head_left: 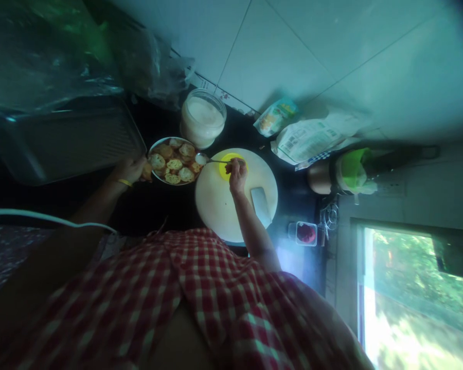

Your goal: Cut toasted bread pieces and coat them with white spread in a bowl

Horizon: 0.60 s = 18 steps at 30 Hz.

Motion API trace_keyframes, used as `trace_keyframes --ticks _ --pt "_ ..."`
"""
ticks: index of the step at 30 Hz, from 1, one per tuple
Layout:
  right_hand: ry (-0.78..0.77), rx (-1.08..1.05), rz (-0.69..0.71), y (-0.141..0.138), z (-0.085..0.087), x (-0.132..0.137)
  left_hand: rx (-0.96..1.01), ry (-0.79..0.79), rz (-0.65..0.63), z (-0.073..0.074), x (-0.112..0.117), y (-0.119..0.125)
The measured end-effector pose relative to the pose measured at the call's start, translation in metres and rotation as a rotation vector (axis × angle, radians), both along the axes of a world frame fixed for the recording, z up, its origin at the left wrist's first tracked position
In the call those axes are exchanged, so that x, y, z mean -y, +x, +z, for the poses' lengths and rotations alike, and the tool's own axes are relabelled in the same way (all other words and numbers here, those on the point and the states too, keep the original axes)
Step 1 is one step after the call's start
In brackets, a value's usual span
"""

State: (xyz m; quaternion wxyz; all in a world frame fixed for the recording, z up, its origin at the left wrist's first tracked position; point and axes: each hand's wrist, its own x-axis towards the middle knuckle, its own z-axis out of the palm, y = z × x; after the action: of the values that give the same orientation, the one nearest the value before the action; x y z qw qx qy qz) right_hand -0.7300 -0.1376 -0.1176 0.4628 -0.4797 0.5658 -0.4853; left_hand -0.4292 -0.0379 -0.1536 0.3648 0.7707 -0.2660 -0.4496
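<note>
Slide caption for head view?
Right hand holds a spoon by a plate of toast; left hand at the plate's edge.

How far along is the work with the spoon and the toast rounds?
Done: toast rounds fill the plate. In hand: the right hand holds a spoon of white spread at the plate's edge; the left hand holds another toast round beside it. Left: probably spreading, though which rounds are already covered is too dim to tell.

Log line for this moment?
left hand: at rim of round plate of toasted bread slices | right hand: holding metal spoon, tip at plate | yellow bowl: on round white board
</note>
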Motion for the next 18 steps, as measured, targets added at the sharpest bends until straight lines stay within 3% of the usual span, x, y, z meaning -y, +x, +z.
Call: trace_keyframes --ticks 7,14,18 --pt "0.036 0.040 0.006 -0.002 0.002 -0.013 -0.041 0.056 0.061 0.008 0.001 -0.005" --pt "0.079 0.094 0.053 0.030 -0.009 -0.019 -0.047 0.073 0.072 0.021 -0.001 -0.010" --pt "0.019 0.055 0.123 0.045 -0.018 -0.019 -0.011 0.030 0.009 0.016 -0.002 -0.007"
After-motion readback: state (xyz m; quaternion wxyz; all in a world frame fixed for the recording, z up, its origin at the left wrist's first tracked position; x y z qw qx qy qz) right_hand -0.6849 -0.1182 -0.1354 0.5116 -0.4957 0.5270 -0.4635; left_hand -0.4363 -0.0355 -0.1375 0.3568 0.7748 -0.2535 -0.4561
